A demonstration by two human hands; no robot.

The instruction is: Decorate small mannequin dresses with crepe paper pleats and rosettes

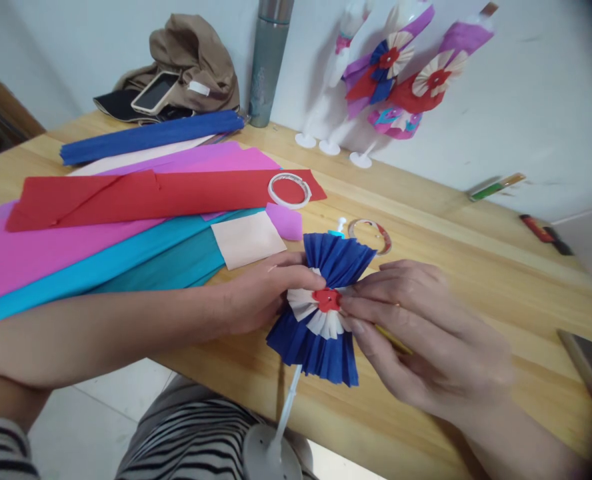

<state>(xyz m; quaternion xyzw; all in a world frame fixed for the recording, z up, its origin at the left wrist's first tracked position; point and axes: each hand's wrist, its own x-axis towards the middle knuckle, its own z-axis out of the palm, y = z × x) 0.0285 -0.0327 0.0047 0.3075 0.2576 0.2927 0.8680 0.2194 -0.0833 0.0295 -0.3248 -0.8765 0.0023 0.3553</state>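
A pleated blue paper piece fans out above and below a cream pleated rosette, with a small red paper flower at its centre. It sits on a white stand tilted at the table's front edge. My left hand grips it from the left, thumb on the front beside the red flower, other fingers hidden behind. From the right, my right hand pinches the rosette's edge with its fingertips by the red flower. Something thin and yellow shows under its fingers; its kind is unclear.
Red paper, teal paper and a cream square lie left. Tape rolls rest mid-table. Behind stand a bottle and several decorated figures on stands. A phone leans on a brown cap.
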